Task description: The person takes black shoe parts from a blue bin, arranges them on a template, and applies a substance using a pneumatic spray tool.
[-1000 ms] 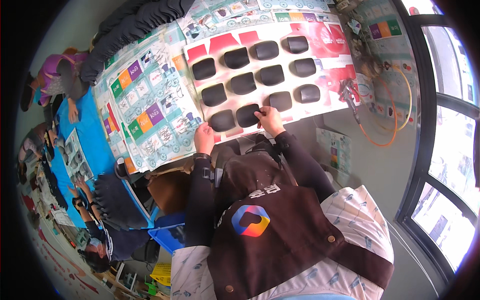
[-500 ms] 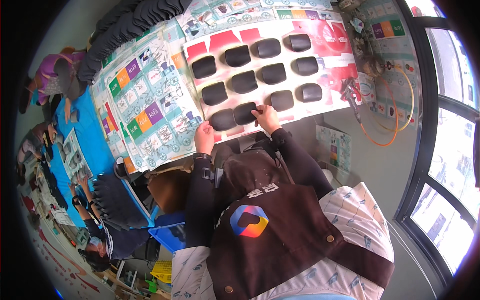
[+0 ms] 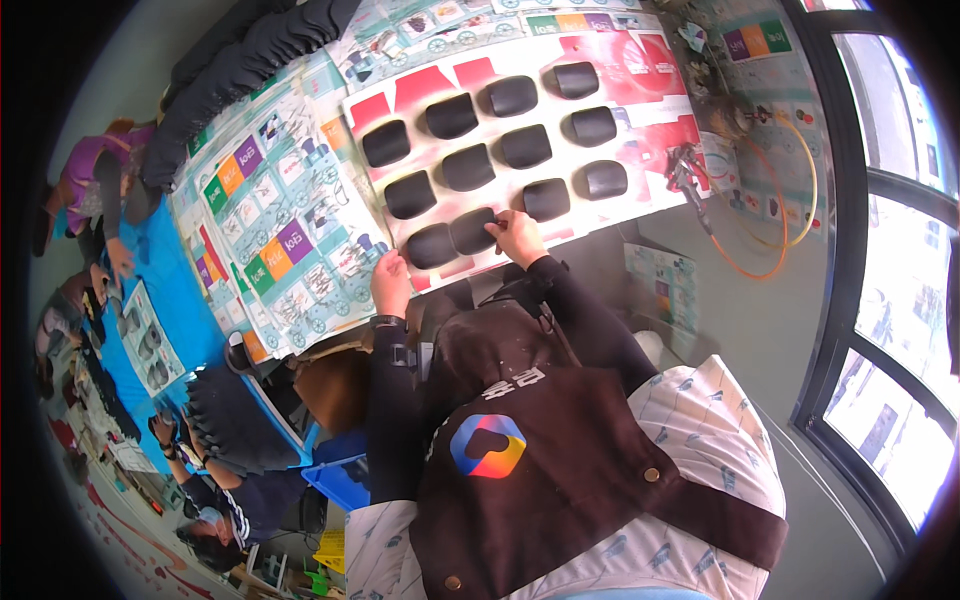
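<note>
Black piece (image 3: 473, 232) drawn up against its neighbour (image 3: 431, 247)

Printed sheets (image 3: 300, 200) spread widely to the left of and behind a white-and-red board (image 3: 640, 60), and the whole scene sits slightly farther left in view than half a second ago. A spray gun (image 3: 690, 180) is at the board's right edge, well apart from both hands.

The left hand (image 3: 390, 285) is at the board's near left corner, its fingertips just beside the neighbour; whether they grip anything cannot be told. The right hand (image 3: 520, 240) pinches the right edge of the black piece between thumb and finger.

Twelve dark pieces (image 3: 525, 147), rounded in outline, lie on the board in three rows of four. The black piece is second from the left in the near row. A second ago a thin pale gap parted it from its neighbour; that gap has closed, and the two edges now seem to touch, though a slight overlap is too fine to rule out. For the work in hand, this looks like a small sideways shift of one piece, the other rows keeping their layout.
</note>
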The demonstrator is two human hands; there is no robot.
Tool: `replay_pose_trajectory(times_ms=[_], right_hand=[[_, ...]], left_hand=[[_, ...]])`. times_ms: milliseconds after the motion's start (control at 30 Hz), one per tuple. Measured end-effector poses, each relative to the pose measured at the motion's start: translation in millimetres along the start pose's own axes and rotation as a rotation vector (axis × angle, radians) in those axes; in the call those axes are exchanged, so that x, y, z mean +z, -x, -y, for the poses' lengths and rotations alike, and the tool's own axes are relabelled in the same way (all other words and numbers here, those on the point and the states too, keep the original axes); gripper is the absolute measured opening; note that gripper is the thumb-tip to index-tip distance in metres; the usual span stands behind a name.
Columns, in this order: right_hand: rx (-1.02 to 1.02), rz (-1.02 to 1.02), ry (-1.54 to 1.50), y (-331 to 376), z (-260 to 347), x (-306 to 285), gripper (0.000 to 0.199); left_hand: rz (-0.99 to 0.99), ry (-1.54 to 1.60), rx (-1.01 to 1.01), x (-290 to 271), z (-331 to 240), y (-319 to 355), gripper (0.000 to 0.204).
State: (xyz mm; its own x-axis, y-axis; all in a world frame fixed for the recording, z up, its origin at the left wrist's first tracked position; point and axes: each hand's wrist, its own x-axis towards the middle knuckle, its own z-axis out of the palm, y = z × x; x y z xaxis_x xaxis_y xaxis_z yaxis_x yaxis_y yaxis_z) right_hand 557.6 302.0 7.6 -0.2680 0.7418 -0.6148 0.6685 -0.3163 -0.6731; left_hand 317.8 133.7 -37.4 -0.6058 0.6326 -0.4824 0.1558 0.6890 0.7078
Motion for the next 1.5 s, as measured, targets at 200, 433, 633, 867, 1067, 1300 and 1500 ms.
replay_pose_trajectory(times_ms=[200, 433, 633, 867, 1067, 1300, 1500], right_hand=[[-0.314, -0.669, 0.349, 0, -27, -60, 0.035], [-0.064, -0.344, 0.240, -26, -49, -94, 0.034], [-0.121, -0.192, 0.126, -5, -44, -71, 0.034], [-0.104, -0.177, 0.106, -14, -46, -65, 0.032], [-0.212, -0.224, 0.173, -21, -59, -62, 0.028], [-0.228, -0.212, 0.176, -17, -55, -72, 0.040], [-0.013, -0.738, 0.366, -14, -65, -171, 0.058]], left_hand=[[-0.040, 0.052, 0.004, -11, 6, -2, 0.031], [-0.047, 0.139, -0.049, -16, 1, -2, 0.031], [-0.066, 0.145, -0.039, -19, 6, 0, 0.031], [-0.058, 0.135, -0.033, -16, -2, 2, 0.031], [-0.048, 0.138, -0.048, -14, -9, 5, 0.033], [-0.014, 0.170, -0.080, -15, -2, 0, 0.037], [-0.034, 0.241, -0.082, -23, 10, 2, 0.033]])
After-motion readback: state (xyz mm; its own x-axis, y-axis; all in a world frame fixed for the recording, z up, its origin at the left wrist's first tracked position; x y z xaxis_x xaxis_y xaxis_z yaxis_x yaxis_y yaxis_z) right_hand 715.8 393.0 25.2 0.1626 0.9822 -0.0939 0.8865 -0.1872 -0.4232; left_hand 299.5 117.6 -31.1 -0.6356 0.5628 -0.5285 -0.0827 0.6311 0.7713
